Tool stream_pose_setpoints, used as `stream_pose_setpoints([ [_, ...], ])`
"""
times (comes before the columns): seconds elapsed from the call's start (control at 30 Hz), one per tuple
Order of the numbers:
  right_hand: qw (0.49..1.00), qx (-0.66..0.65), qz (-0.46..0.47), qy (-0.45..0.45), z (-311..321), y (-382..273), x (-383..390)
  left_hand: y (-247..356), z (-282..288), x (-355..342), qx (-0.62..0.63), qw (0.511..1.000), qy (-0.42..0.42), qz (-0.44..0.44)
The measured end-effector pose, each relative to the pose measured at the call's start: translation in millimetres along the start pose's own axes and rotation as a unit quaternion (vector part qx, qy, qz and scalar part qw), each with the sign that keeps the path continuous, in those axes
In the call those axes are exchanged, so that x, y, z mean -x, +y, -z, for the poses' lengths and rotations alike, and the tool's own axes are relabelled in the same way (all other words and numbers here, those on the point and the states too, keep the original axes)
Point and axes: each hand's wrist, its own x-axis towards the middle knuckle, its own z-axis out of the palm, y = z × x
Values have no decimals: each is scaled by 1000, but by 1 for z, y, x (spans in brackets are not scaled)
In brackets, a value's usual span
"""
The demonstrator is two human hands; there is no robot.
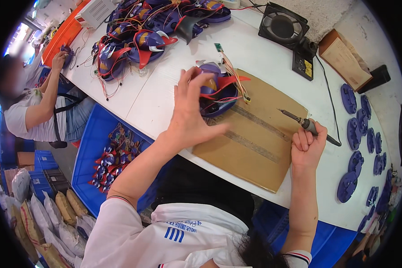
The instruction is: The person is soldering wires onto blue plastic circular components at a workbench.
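Observation:
My right hand (pixel 306 147) is wrapped round the grey handle of a soldering iron (pixel 307 125). The iron's thin tip points left over a brown cardboard sheet (pixel 266 114). At the sheet's far left edge sits a purple toy part (pixel 219 107) with red, yellow and white pieces on it. Wires run from that part to a small green circuit board (pixel 218 47). My left hand (pixel 187 114) is beside the part, fingers curved and thumb spread wide. It partly hides the part, and I cannot tell whether a fingertip touches it.
Wired toy parts (pixel 143 44) pile up at the far left. A black fan (pixel 283 26) and an iron stand (pixel 303 64) are at the back right. Purple shells (pixel 354 134) line the right side. A blue bin (pixel 87 156) stands below; a co-worker (pixel 40 102) sits left.

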Motion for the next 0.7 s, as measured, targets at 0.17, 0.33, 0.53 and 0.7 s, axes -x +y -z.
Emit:
stream_pose_setpoints([
  [0.17, 1000, 8, 4, 3, -2, 1, 1, -1, -12, -14, 15, 999, -19, 49],
  [0.33, 1000, 11, 6, 16, -2, 1, 2, -32, 1, -56, 162, 980, 82, 81],
  [0.53, 1000, 2, -5, 11, 1, 0, 1, -106, 62, -159, -185, 948, 258, 1],
  [0.7, 1000, 11, -2, 24, -3, 1, 1, -195, 75, -173, -287, 921, 186, 189],
])
